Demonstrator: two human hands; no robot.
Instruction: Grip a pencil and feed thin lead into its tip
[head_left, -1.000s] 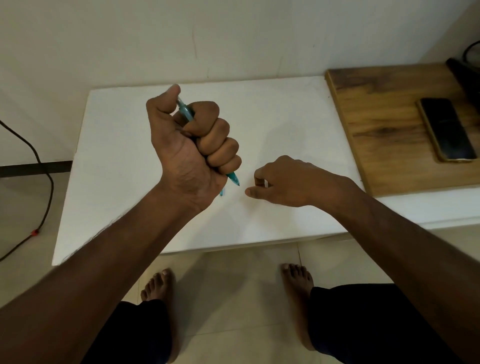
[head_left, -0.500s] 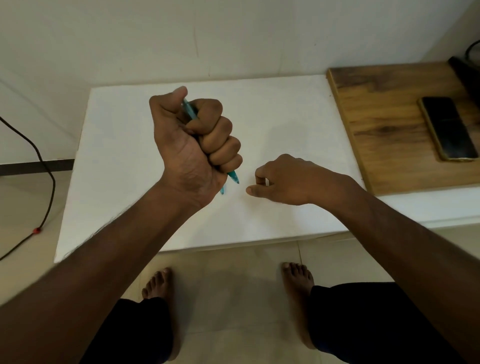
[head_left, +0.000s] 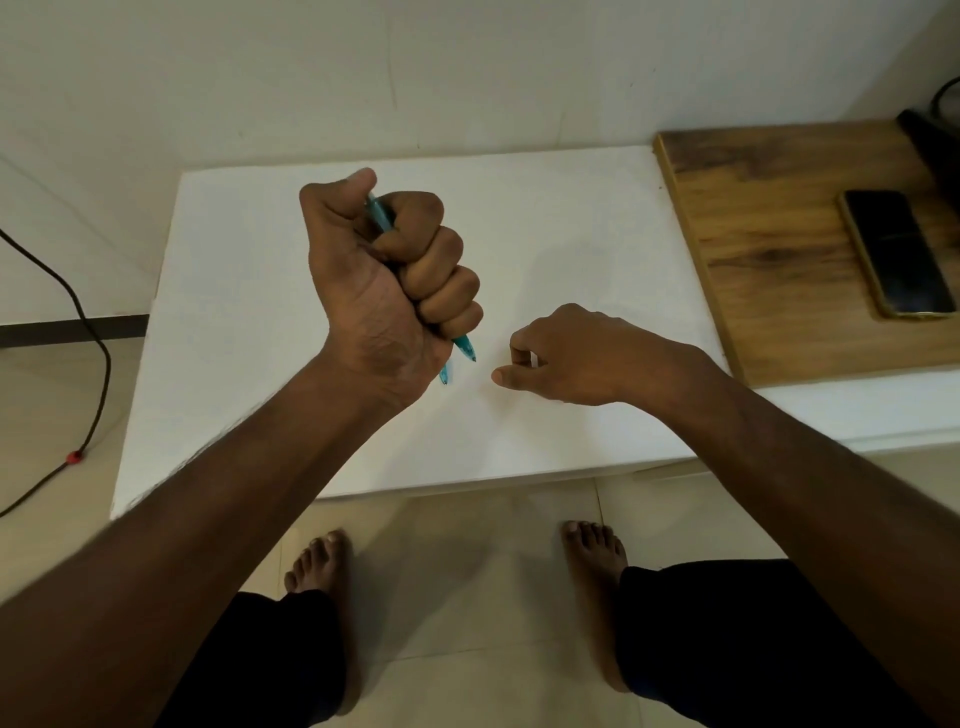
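My left hand (head_left: 387, 291) is raised over the white table (head_left: 249, 332) in a tight fist that grips a teal pen (head_left: 464, 347). The pen's top end shows beside my thumb and its tip sticks out below my little finger. A second teal tip (head_left: 444, 375) shows just under the fist. My right hand (head_left: 576, 353) rests on the table a little to the right. Its fingers are curled under and its thumb points left. I see nothing held in it.
A wooden board (head_left: 769, 249) lies on the right end of the table with a dark phone (head_left: 896, 254) on it. A black cable (head_left: 78, 322) runs down the floor at left. My bare feet stand on the tiles below the table's front edge.
My left fist with the pen has barely shifted. The index finger and thumb of my right hand have parted slightly.
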